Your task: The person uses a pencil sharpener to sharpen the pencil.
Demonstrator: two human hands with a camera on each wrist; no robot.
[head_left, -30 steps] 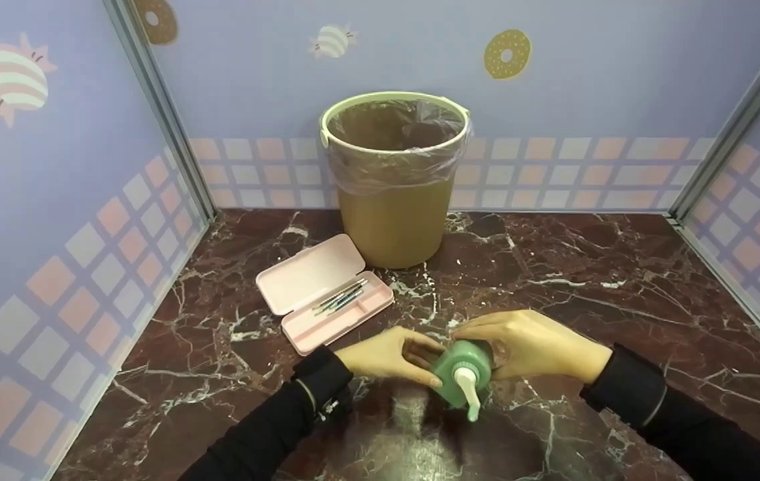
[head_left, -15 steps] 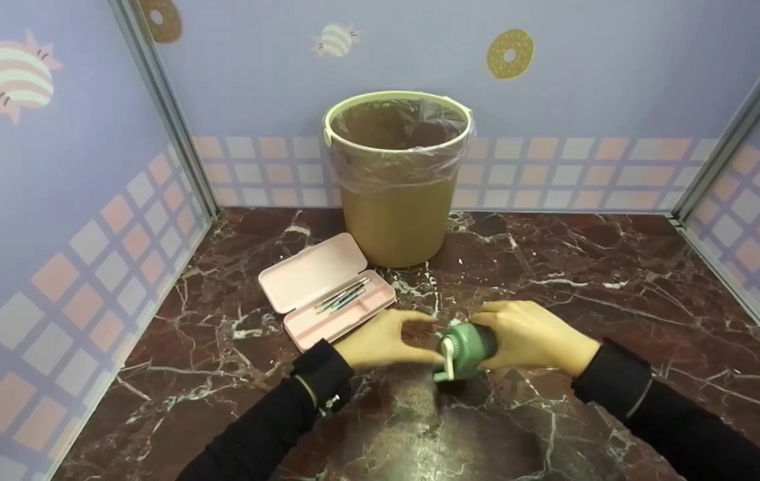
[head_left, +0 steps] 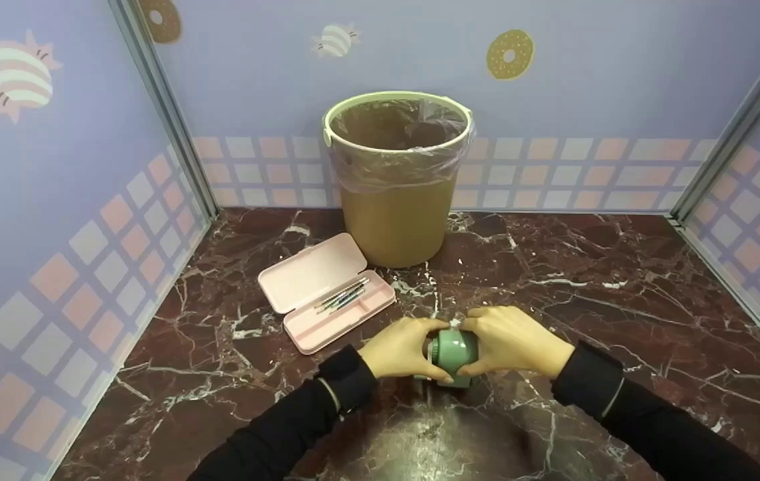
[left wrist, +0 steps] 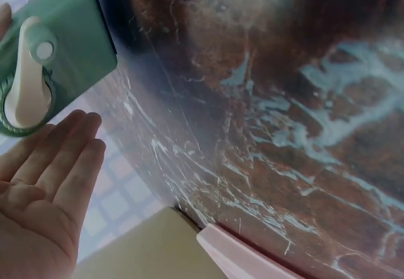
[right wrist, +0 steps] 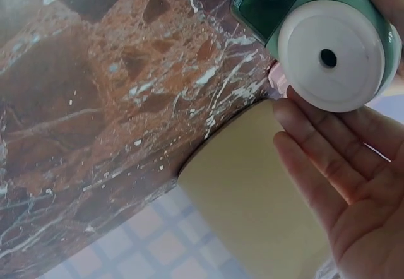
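Note:
A green crank pencil sharpener [head_left: 454,351] is between my two hands, low over the marble tabletop, its crank toward the left. My left hand [head_left: 398,347] holds it at the crank end, thumb on the near side and fingers on the far side. From the other end my right hand [head_left: 517,339] grips the body between thumb and fingers. In the left wrist view the white crank handle [left wrist: 28,77] shows above the left fingers [left wrist: 76,159]. A white round face [right wrist: 331,55] with a dark hole shows in the right wrist view, above the right fingers [right wrist: 315,146].
A pink pencil case [head_left: 336,321] lies unfolded to the left, with several pencils [head_left: 343,297] inside. Behind it stands a tan bin [head_left: 396,220] lined with a clear bag [head_left: 400,174]. Patterned walls [head_left: 252,87] enclose the marble tabletop [head_left: 587,287] at the back and sides.
The sharpener has turned so its crank swung from facing me to facing left. My left hand came away from it, then moved right and took hold of it again.

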